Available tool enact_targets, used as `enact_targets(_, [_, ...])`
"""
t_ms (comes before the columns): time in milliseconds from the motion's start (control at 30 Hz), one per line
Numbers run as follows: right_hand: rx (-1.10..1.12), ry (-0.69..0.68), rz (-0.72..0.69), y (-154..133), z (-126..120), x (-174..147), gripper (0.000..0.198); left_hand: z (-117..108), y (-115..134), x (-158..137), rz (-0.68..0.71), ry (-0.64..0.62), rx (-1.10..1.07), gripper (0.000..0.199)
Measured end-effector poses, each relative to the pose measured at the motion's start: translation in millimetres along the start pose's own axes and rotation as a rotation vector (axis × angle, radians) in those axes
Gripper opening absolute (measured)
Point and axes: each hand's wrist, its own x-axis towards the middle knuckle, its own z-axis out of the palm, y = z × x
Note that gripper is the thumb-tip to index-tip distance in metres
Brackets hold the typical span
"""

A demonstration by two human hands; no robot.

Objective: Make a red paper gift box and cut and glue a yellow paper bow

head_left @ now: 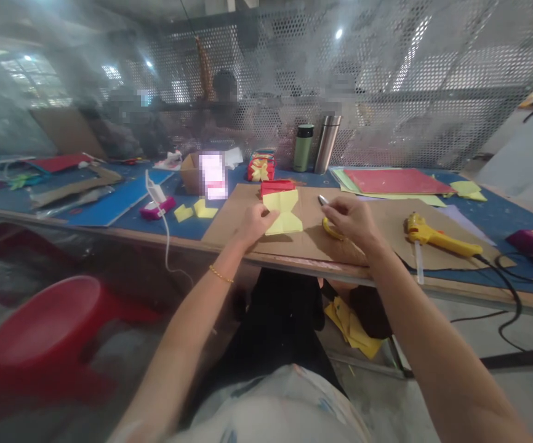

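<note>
A creased piece of yellow paper (284,212), cut with notched sides like a bow, is pinched at its left edge by my left hand (255,224). Closed around scissors (332,229), my right hand (350,219) is just right of the paper; a yellow handle loop and a short metal tip show, the rest being hidden by my fingers. The scissors are apart from the paper. Both hands are over a brown cardboard sheet (234,215). Behind the yellow paper lies a folded red piece (278,186), partly covered.
A yellow glue gun (446,239) with a cord lies at right. Farther back are a red gift box (261,167), a green bottle (303,149), a steel flask (328,145) and coloured sheets (396,181). Yellow scraps (205,209) lie left. A red stool (58,314) stands below.
</note>
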Motion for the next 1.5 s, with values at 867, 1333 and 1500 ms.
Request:
enact_targets(867, [-0.326,0.024,0.228,5.6,-17.4,-14.4,0.038,-6.4,-17.8,-8.3,0.086,0.140,0.122,0.026])
enact_targets(1333, [0.491,-0.159,0.338,-56.3,-25.2,-114.2,0.053,-0.6,23.6,-34.3,0.087,0.184,-0.185,0.032])
enact_targets(1500, [0.472,-0.184,0.382,-68.3,-26.3,-171.4,0.046,6.9,49.3,-78.3,0.071,0.219,-0.145,0.034])
